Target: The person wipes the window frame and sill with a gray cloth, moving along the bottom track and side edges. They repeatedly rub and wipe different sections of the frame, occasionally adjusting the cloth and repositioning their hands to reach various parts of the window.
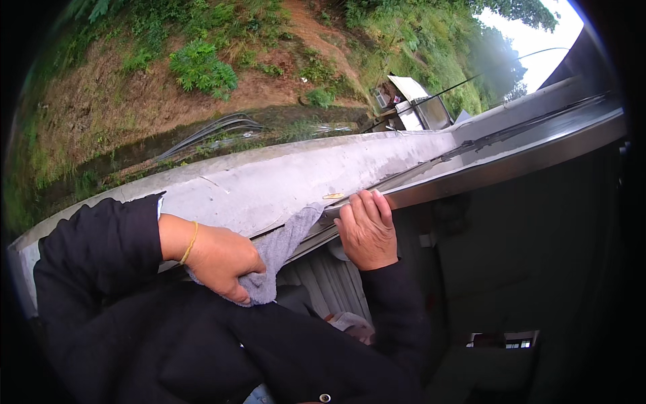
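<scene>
My left hand [222,260], with a yellow cord bracelet [190,243] at its wrist, grips a grey cloth [287,237]. The cloth lies bunched over the window track [313,241], and one end stretches along the track towards my other hand. Fingers of my right hand [368,230] are curled over the end of a metal window frame [504,166]. A small yellowish scrap [333,196] lies on the pale sill [272,187] just beyond the fingers. Part of the track is hidden under the cloth and my left hand.
Outside the sill, several grey cables or pipes [212,131] run along a ditch below an overgrown earth slope [126,111]. A small structure with pale panels [416,103] stands farther off. Pleated grey fabric [330,283] hangs below the track on the dark indoor side.
</scene>
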Available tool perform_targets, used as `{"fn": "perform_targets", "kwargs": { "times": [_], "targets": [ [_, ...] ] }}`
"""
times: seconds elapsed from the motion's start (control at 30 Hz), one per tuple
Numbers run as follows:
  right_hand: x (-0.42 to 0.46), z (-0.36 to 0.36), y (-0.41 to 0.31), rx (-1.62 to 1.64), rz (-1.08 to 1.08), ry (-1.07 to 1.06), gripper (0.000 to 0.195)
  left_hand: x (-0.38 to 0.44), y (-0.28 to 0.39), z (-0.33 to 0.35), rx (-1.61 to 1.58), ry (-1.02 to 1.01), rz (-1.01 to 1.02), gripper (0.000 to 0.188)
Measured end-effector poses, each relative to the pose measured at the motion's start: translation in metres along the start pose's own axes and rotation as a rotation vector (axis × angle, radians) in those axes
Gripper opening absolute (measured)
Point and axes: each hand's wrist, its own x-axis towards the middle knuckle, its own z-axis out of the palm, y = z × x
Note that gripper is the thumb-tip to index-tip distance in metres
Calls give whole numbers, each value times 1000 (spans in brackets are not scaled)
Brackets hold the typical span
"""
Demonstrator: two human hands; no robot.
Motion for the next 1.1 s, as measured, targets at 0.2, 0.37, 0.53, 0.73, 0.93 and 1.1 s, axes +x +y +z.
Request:
{"fn": "perform_targets", "kwargs": {
  "times": [0.2, 0.37, 0.53, 0.73, 0.93, 1.1],
  "targets": [
    [0, 9, 6, -80, -39, 30, 14, -19, 6, -32, -176, -133, 52, 37],
    [0, 9, 7, -57, -15, 9, 16, -34, -4, -45, -381, 40, 57, 32],
    [-1, 10, 7, -30, -21, 27, 17, -18, -14, -48, -203, 127, 30, 31],
    [0, 14, 7, -13, -25, 80, 14, 32, -3, 2, 83, 347, -250, 31],
    [0, 15, 5, 15, -16, 109, 12, 76, -7, 11, 356, 347, -336, 12],
    [-2, 25, 5, -10, -26, 168, 12, 89, -9, 2, 370, 505, -312, 11]
  ]
}}
